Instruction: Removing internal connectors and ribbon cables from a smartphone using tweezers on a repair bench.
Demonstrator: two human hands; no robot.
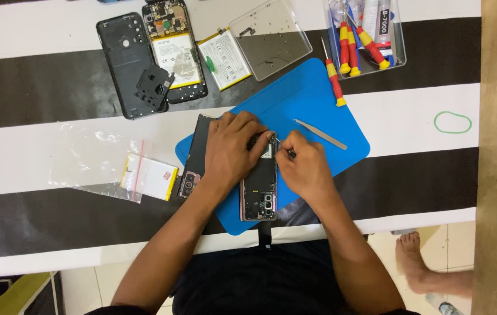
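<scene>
An opened phone (259,195) lies lengthwise on a blue work mat (312,99), its insides facing up. My left hand (232,150) presses down on the phone's upper part, fingers curled over its far end. My right hand (304,166) pinches a small dark tool (284,149) whose tip touches the phone's inner parts near the top edge. Under my left hand a pink-rimmed back cover (191,181) lies partly on the mat.
Metal tweezers (320,133) and a red-and-yellow screwdriver (334,81) lie on the mat. Behind are a second dismantled black phone (172,49), its back cover (126,64), a loose battery (224,59), a clear lid (271,36) and a tool tray (368,35). A bagged battery (148,177) is left; a green band (452,122) right.
</scene>
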